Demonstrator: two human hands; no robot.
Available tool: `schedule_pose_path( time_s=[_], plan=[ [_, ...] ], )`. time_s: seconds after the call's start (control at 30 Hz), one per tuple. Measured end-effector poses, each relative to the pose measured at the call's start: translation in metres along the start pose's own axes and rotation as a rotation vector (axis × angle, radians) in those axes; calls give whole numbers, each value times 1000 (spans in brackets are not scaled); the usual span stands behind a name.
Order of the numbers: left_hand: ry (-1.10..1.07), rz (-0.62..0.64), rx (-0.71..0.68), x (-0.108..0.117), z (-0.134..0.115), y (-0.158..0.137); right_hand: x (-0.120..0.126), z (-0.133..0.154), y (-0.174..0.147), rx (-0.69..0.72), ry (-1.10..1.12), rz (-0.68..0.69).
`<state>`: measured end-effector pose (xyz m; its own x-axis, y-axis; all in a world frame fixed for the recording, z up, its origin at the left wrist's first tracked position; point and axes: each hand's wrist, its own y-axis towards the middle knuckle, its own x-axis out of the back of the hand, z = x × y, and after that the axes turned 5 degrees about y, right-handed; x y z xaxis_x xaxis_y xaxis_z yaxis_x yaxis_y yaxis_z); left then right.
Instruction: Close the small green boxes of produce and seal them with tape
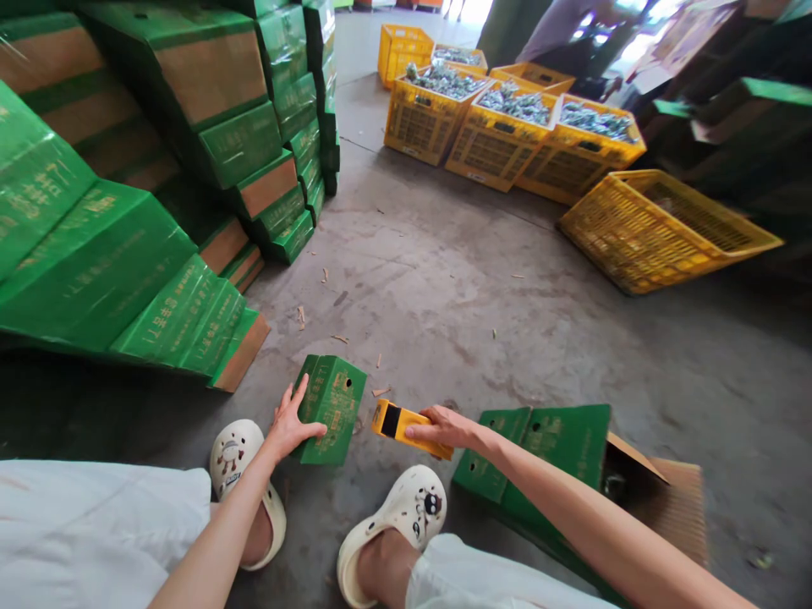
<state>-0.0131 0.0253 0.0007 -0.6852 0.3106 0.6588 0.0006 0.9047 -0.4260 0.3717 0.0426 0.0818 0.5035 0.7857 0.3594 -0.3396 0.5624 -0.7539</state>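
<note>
Head: green box (336, 414), littered floor (419, 321).

Pretty clearly a warehouse or packing floor, tbh: printed green cartons (241, 139) stacked high, loaded yellow plastic crates (498, 152) grouped together, bare concrete floor (437, 288) with brown scraps (301, 318) scattered around.

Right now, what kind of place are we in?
Probably a packing room or warehouse: green boxes stand stacked, filled yellow crates sit on the floor, and the right hand holds a yellow tool.
</note>
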Motion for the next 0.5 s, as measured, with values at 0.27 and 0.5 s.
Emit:
schedule_pose_path(
  time_s=[0.27, 0.5],
  plan=[
    [-159, 64, -45, 12, 21, 8, -8, 18, 39, -7, -82, 14],
    [-219, 112, -42, 25, 34, 13, -9, 46, 75, -15, -165, 20]
  ],
)
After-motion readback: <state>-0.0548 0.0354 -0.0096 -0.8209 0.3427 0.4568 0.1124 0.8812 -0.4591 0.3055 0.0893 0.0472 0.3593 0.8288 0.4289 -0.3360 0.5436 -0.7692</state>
